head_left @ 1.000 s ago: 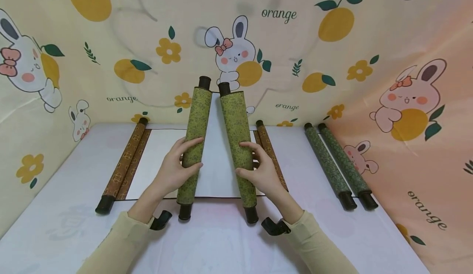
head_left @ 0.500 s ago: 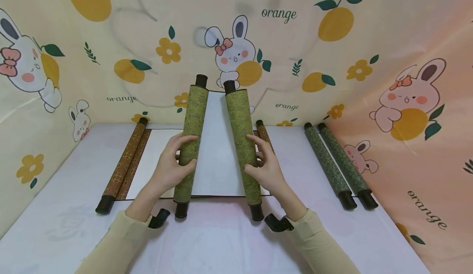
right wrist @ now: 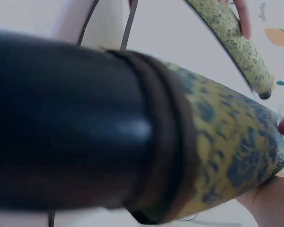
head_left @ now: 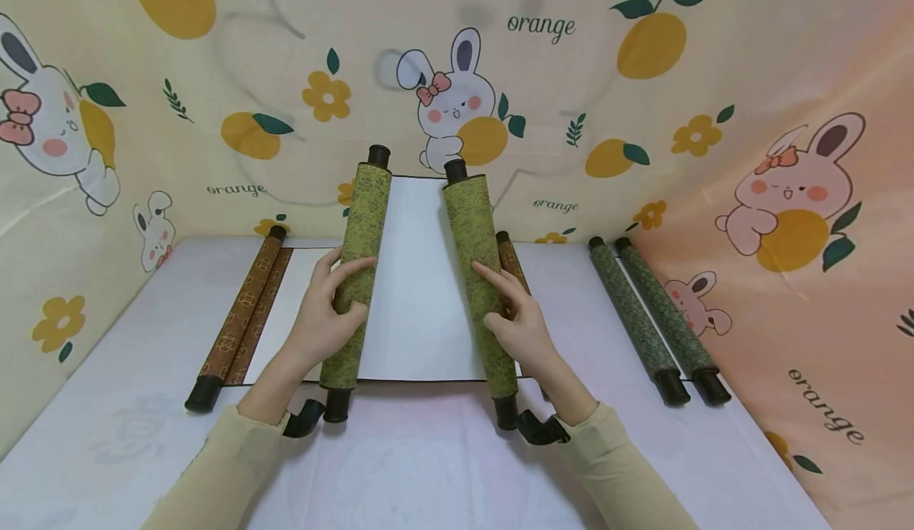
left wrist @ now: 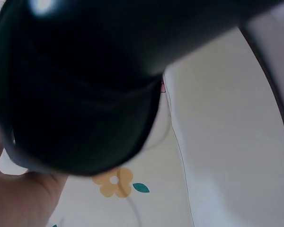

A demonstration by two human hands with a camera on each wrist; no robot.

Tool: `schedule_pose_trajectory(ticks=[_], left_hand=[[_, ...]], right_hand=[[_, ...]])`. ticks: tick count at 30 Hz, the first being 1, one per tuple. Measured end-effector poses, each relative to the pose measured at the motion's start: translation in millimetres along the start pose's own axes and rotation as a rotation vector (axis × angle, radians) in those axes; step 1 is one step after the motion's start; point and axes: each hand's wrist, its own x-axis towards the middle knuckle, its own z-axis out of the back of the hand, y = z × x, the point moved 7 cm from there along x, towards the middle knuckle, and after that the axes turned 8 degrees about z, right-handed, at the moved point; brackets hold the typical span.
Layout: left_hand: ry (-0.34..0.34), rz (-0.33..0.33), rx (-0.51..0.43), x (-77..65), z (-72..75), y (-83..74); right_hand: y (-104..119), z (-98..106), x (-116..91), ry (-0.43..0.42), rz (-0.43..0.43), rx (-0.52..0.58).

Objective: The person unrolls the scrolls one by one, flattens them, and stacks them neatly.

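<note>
While the head view takes in the whole layout, the wrist views give only close parts of the yellow-green scroll: at the left wrist a blurred black end cap [left wrist: 85,127] hides most of what the left hand [head_left: 324,316] is doing, and at the right wrist a blue floral pattern shows on the covering, along with a dark band [right wrist: 173,127] next to that roller's cap, details too small to make out from the head. White cloth covers the bench [head_left: 421,474], and behind it hangs a cream curtain [head_left: 550,109] printed with rabbits, fruit and the word "orange", turning pinker on the right. Lying on the bench are a brown scroll [head_left: 246,304], partly hidden behind the raised one, and a dark green scroll [head_left: 628,308] well to the right. The yellow-green scroll is held up in front of the person, its left roller [head_left: 366,213] and right roller [head_left: 470,220] apart with white sheet [head_left: 424,292] stretched between. Both rollers have their long axes running near to far, the far ends tilted up and leaning towards each other. Left fingers are curled round the left roller, thumb on the near face; the right hand [head_left: 524,324] grips the right roller likewise.
</note>
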Motion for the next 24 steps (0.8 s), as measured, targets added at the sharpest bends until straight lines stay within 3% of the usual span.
schedule_pose_trajectory(ticks=[8,11,19,24], left_hand=[[-0.005,0.0,0.038,11.0,-3.6,31.4],[0.001,-0.003,0.036,11.2,-3.7,35.0],[0.002,-0.013,0.011,1.2,9.4,1.2],[-0.015,0.031,0.012,8.3,11.8,21.1]], right_hand=[[4.4,-1.3,1.7,0.0,0.101,-0.042],[1.1,-0.7,2.1,-0.017,0.085,-0.013],[-35.6,5.6,8.6,-0.067,0.009,0.188],[-31.7,6.9,9.2,-0.035,0.019,0.232]])
